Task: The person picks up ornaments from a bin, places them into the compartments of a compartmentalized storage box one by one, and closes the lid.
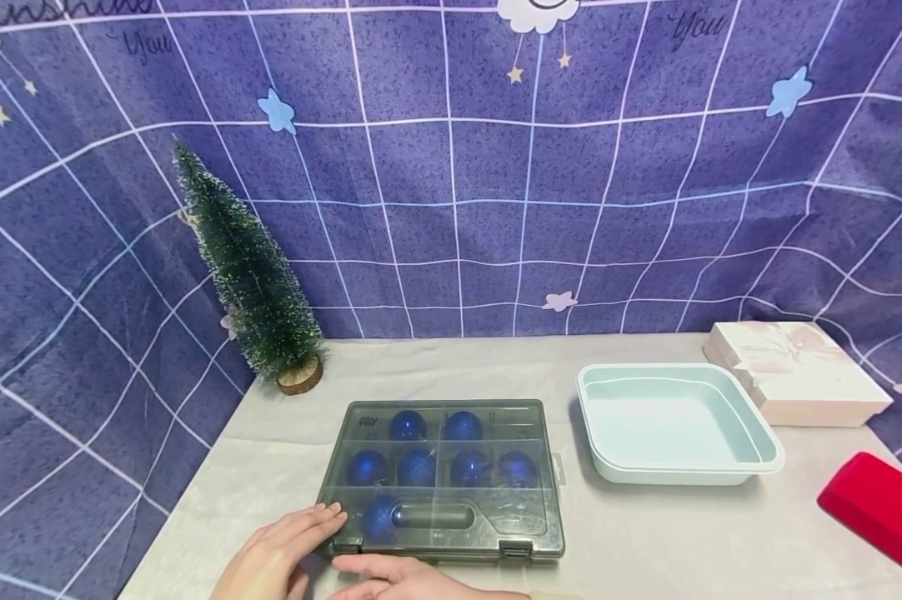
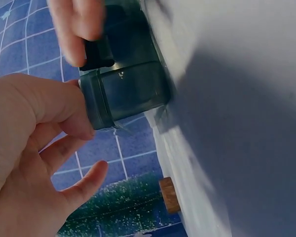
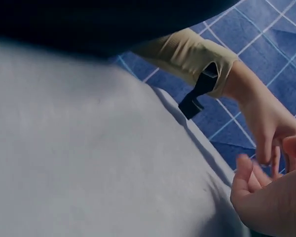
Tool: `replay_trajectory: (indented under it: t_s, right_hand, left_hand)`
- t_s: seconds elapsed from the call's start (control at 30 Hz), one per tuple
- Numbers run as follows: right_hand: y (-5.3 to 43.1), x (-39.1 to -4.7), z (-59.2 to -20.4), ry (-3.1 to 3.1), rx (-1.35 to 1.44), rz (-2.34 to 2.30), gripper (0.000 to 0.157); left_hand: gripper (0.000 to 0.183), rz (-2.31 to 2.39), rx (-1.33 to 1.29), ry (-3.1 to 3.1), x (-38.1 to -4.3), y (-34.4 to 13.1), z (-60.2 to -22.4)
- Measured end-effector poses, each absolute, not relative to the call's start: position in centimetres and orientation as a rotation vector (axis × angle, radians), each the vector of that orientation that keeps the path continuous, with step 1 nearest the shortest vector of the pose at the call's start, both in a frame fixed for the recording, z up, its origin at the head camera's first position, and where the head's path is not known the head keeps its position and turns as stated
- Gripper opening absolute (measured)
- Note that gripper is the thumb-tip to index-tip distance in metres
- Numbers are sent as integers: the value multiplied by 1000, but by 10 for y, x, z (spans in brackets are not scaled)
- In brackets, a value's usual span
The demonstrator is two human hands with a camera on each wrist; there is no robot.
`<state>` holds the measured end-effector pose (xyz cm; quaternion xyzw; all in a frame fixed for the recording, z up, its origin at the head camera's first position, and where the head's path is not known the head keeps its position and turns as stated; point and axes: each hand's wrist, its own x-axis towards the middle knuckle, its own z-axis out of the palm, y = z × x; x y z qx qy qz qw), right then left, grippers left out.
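Note:
A tinted clear plastic case (image 1: 511, 423) lies closed on the table, with several blue baubles (image 1: 463, 427) showing through its lid. My left hand (image 1: 278, 546) rests on the case's front left corner, its fingers laid on the lid edge. In the left wrist view, that hand (image 2: 29, 118) touches the lid's corner while its other fingers spread loosely. My right hand (image 1: 406, 577) is at the front edge, index finger stretched toward the left latch (image 1: 346, 548). The left wrist view shows its fingers right beside the dark latch (image 2: 97, 53).
A pale blue tray (image 1: 684, 477) stands to the right of the case, with a white gift box (image 1: 811, 367) behind it. At the far right lies a red box (image 1: 879, 508). A small frosted tree (image 1: 244, 267) stands back left, before a blue curtain.

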<state>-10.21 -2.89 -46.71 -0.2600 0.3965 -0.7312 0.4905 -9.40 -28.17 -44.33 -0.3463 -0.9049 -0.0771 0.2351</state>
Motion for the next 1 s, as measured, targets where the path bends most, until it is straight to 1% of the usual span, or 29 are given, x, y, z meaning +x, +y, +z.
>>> replay_trajectory:
  t_s: [0.2, 0.27, 0.37, 0.43, 0.5, 0.6, 0.7, 1.0]
  right_hand:
    - [-30, -104, -452, 1230, -872, -1776, 42]
    - [-30, -106, -443, 1426, -978, -1764, 33]
    - [-30, -111, -429, 1846, -1224, -1636, 23]
    - [-29, -115, -422, 2171, -1394, -1471, 25]
    - [-28, -120, -418, 2437, -1489, -1267, 30]
    - [-29, -125, -417, 2668, -1478, -1024, 37]
    - [-34, -128, -420, 2759, -1424, -881, 40]
    - [-47, -130, -432, 2973, -1381, -603, 34]
  left_hand:
    - [81, -224, -964, -2461, -95, -282, -445]
    - [81, -219, -963, -2462, -95, -283, -445]
    - [79, -213, -957, -2477, -94, -284, -445]
    - [78, -213, -956, -2494, -93, -284, -445]
    - [78, -213, -946, -2509, -93, -284, -445]
    - [78, -206, -936, -2527, -92, -283, -444]
    - [78, -213, -954, -2507, -92, -283, -443]
    - [79, -210, -915, -2490, -92, -280, -445]
